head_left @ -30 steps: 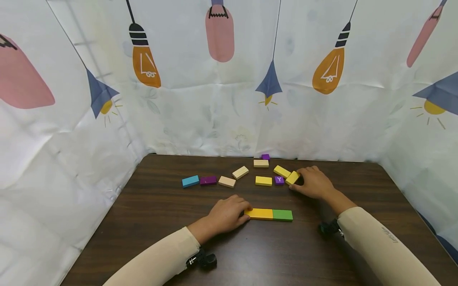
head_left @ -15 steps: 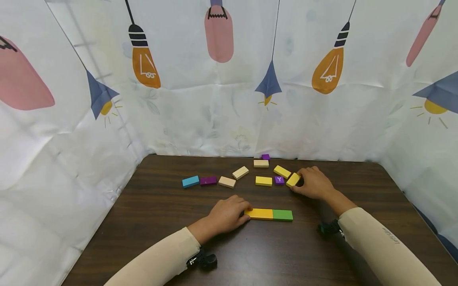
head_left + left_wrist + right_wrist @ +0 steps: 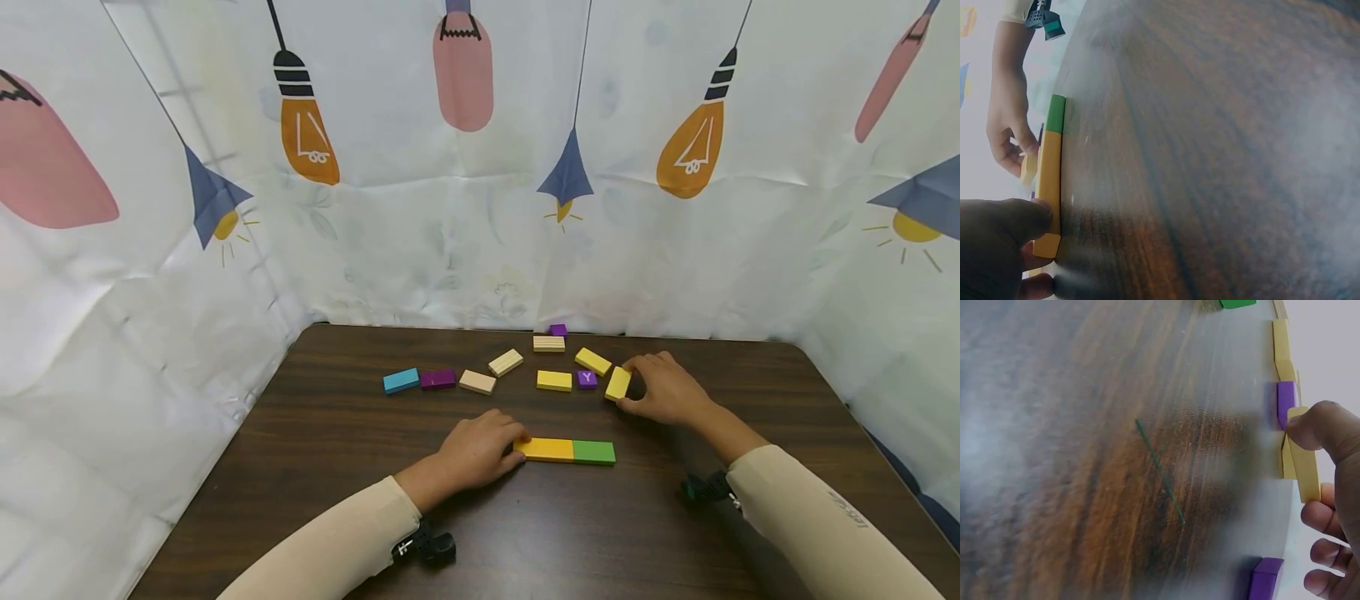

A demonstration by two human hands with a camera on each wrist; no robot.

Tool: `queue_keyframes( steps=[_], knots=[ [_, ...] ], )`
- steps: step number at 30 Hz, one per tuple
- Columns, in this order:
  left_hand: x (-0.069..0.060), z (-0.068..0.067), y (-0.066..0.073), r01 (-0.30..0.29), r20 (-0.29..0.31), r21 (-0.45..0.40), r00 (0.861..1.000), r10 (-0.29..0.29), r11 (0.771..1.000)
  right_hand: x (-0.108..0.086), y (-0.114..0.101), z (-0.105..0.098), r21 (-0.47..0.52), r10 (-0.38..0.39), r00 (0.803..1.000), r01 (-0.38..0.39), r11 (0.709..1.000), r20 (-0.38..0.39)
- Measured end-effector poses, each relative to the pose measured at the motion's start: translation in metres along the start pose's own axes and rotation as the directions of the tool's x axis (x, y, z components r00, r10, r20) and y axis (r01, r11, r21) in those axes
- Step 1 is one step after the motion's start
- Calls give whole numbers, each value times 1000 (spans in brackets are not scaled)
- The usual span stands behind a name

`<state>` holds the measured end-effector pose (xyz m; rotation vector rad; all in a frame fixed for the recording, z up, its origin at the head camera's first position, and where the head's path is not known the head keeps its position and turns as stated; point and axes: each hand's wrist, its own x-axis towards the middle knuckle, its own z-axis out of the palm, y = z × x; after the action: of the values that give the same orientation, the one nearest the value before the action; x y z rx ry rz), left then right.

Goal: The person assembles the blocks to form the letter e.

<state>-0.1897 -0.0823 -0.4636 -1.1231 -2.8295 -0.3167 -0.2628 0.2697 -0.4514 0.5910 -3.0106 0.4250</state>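
In the head view my left hand (image 3: 478, 452) holds the left end of a row: an orange block (image 3: 551, 450) touching a green block (image 3: 594, 452). The left wrist view shows its thumb (image 3: 1032, 215) on the orange side. Farther right, my right hand (image 3: 663, 389) pinches a yellow block (image 3: 618, 383) between thumb and fingertips. Seen from the right wrist, that block (image 3: 1304, 459) stands tilted between thumb and finger, partly in front of another yellow block. A purple block with a Y (image 3: 587, 380) lies just left of it.
Beyond the row lie a blue block (image 3: 401, 381), a dark purple block (image 3: 438, 380), pale wooden blocks (image 3: 477, 382), two more yellow blocks (image 3: 553, 381) and a purple block (image 3: 558, 330) at the back edge. A printed curtain (image 3: 450, 250) surrounds the brown table (image 3: 315, 467).
My right hand has shifted slightly right, drawing the yellow block away from the Y block and turning it more lengthwise. The left hand and the orange-green row stay in place.
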Motion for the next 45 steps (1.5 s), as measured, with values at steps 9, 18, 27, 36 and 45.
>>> queue_keyframes(
  steps=[9, 18, 27, 36, 45],
  knots=[
    [0, 1, 0, -5, -3, 1, 1000, 5, 1000, -11, 0, -2, 45, -66, 998, 66, 997, 7],
    [0, 0, 0, -2, 4, -9, 1000, 2, 1000, -20, -7, -5, 88, -141, 989, 137, 987, 49],
    [-1, 2, 0, -7, -15, 14, 1000, 7, 1000, -24, -12, -2, 120, -181, 979, 170, 978, 94],
    [-1, 2, 0, -8, -18, 10, 1000, 9, 1000, -28, -10, 3, 133, -196, 972, 179, 975, 127],
    [-1, 2, 0, -3, -12, 2, 1000, 3, 1000, -28, -9, 4, 141, -194, 968, 173, 975, 159]
  ],
)
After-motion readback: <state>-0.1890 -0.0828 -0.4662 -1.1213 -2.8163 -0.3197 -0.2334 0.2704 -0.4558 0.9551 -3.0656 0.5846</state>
